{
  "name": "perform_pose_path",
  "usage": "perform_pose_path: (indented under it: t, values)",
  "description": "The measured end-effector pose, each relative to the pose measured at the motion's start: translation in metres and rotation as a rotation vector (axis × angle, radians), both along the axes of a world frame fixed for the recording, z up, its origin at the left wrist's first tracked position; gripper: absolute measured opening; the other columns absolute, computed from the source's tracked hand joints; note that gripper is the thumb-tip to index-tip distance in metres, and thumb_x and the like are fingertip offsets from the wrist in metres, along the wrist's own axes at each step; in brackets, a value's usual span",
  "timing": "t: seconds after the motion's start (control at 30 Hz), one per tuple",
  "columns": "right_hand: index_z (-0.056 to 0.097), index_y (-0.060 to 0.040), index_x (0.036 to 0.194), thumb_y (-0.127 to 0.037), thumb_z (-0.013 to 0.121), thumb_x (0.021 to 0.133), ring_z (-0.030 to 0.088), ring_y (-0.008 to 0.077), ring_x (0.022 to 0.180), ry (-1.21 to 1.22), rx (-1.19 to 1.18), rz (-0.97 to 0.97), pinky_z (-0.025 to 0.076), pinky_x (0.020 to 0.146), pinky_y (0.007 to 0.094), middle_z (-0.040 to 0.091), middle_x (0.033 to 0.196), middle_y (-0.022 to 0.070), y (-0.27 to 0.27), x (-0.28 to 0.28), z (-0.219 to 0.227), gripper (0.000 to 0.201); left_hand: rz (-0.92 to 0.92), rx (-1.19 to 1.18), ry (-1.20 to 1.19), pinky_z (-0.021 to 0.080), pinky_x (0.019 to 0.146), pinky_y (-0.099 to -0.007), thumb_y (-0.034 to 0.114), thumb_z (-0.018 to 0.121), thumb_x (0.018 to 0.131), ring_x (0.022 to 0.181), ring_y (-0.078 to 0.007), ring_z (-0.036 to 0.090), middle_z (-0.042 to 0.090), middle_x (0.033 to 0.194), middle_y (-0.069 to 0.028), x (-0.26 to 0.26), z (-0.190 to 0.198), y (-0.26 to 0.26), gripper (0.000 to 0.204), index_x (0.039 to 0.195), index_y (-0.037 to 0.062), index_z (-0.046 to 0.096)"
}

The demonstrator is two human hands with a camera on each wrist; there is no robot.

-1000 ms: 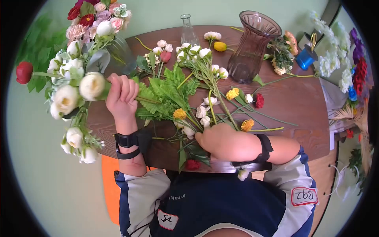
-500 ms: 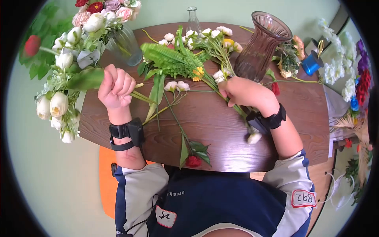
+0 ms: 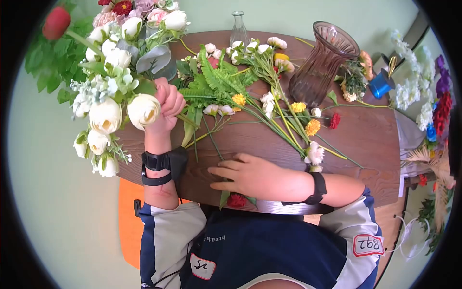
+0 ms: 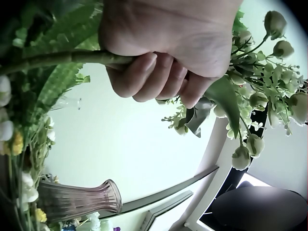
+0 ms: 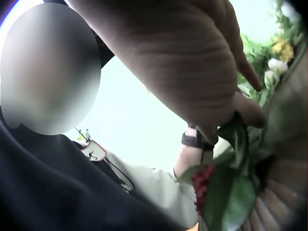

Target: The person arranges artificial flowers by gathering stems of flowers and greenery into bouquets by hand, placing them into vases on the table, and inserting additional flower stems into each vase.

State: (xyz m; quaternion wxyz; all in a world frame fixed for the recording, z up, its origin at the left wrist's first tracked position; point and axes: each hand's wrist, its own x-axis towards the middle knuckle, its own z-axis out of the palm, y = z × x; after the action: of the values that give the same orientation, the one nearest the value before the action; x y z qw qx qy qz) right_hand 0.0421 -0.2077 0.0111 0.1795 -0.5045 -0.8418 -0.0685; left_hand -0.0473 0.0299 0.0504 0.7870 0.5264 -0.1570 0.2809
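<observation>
My left hand [image 3: 168, 103] grips a bunch of white flowers [image 3: 105, 116] with grey-green foliage at the table's left side; a red tulip [image 3: 56, 23] sticks out far left. In the left wrist view the curled fingers wrap round its green stem [image 4: 62, 58]. My right hand [image 3: 262, 176] reaches over the near edge with fingers straight and spread, holding nothing. Right below its fingers lies a red flower [image 3: 236, 200] with dark green leaves [image 5: 231, 197], partly hidden by the hand. Green fern [image 3: 216, 79] lies beyond my left hand.
Loose white, yellow and red stems cover the middle of the dark wooden table [image 3: 274, 139]. A tall purple-tinted glass vase [image 3: 313, 72] and a small clear bottle [image 3: 238, 31] stand at the back. Near the right edge is a blue ribbon spool [image 3: 381, 85].
My right hand left the flower stems beside the vase and swung left and nearer to the red flower, its fingers spreading. The left hand with the bunch shifted slightly right and turned.
</observation>
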Motion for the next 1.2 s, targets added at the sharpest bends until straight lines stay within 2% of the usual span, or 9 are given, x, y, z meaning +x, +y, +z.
perform_pose_path:
  t: [0.2,0.33,0.4,0.53,0.63,0.73,0.87,1.0,1.2]
  values:
    - [0.058,-0.0136,0.088,-0.015,0.053,0.074,0.050,0.0175,0.091,-0.138,-0.209,-0.015,0.040,0.077,0.0308,0.051,0.087,0.0005,0.006,0.026,0.012,0.015,0.031,-0.003,-0.008,0.017,0.038,-0.0214,0.021,0.046,0.094,0.037,-0.0049,0.022,0.029,0.048,0.0048,-0.001,-0.001,0.006,0.032,0.066,0.0106,0.033]
    - [0.055,-0.0082,0.066,-0.007,0.056,0.066,0.054,0.0240,0.085,0.081,-0.230,-0.103,0.044,0.072,0.0343,0.053,0.080,0.0042,0.014,0.065,0.017,0.002,0.054,-0.034,0.013,0.017,0.038,-0.0212,0.021,0.046,0.093,0.037,-0.0049,0.022,0.029,0.048,0.0049,-0.001,-0.001,0.004,0.033,0.066,0.0107,0.032]
    - [0.058,-0.0075,0.067,-0.001,0.057,0.063,0.057,0.0276,0.080,-0.093,-0.290,-0.381,0.046,0.071,0.0373,0.056,0.076,0.0072,0.008,0.083,0.017,0.008,0.058,-0.028,0.016,0.017,0.038,-0.0212,0.021,0.046,0.093,0.037,-0.0049,0.022,0.029,0.049,0.0048,-0.001,-0.001,0.005,0.033,0.066,0.0107,0.032]
    - [0.065,-0.0051,0.084,0.003,0.061,0.064,0.059,0.0293,0.085,0.087,-0.546,-0.457,0.046,0.077,0.0378,0.060,0.081,0.0099,0.002,0.093,0.055,0.023,0.044,-0.027,0.019,0.017,0.038,-0.0211,0.021,0.047,0.093,0.037,-0.0049,0.022,0.029,0.048,0.0047,0.000,-0.006,0.009,0.033,0.066,0.0108,0.032]
    - [0.057,-0.0067,0.108,-0.007,0.065,0.069,0.049,0.0279,0.110,0.156,-0.154,-0.481,0.042,0.084,0.0366,0.055,0.114,0.0146,0.015,0.075,0.055,0.040,0.060,-0.065,0.038,0.017,0.038,-0.0207,0.020,0.046,0.093,0.037,-0.0049,0.021,0.029,0.048,0.0048,0.003,-0.004,0.001,0.032,0.066,0.0109,0.033]
    - [0.053,-0.0083,0.117,-0.012,0.067,0.070,0.047,0.0268,0.111,0.129,0.146,-0.429,0.041,0.087,0.0372,0.051,0.118,0.0123,0.037,0.060,0.027,0.049,0.064,-0.120,0.047,0.017,0.038,-0.0204,0.021,0.046,0.094,0.037,-0.0049,0.021,0.029,0.048,0.0049,0.007,-0.007,-0.008,0.032,0.066,0.0111,0.033]
    - [0.059,-0.0090,0.112,-0.014,0.068,0.071,0.044,0.0267,0.116,0.012,-0.257,-0.485,0.041,0.088,0.0373,0.048,0.124,0.0105,0.042,0.083,0.004,0.042,0.024,-0.105,0.020,0.017,0.037,-0.0204,0.021,0.045,0.094,0.037,-0.0047,0.021,0.029,0.048,0.0049,0.008,-0.005,-0.008,0.033,0.065,0.0112,0.033]
    - [0.067,-0.0043,0.076,-0.008,0.063,0.067,0.061,0.0292,0.085,0.057,-0.416,-0.634,0.047,0.076,0.0384,0.065,0.087,0.0114,0.030,0.104,0.026,0.011,0.048,-0.033,0.020,0.017,0.037,-0.0207,0.021,0.046,0.094,0.036,-0.0046,0.022,0.029,0.048,0.0051,0.000,0.004,0.001,0.033,0.065,0.0112,0.033]
    - [0.067,-0.0013,0.071,-0.016,0.068,0.069,0.061,0.0294,0.081,-0.124,-0.481,-0.812,0.047,0.072,0.0395,0.058,0.074,0.0139,0.014,0.091,0.052,0.015,0.044,-0.080,-0.009,0.017,0.037,-0.0204,0.019,0.046,0.093,0.037,-0.0046,0.022,0.029,0.048,0.0049,-0.003,0.002,0.007,0.031,0.066,0.0107,0.033]
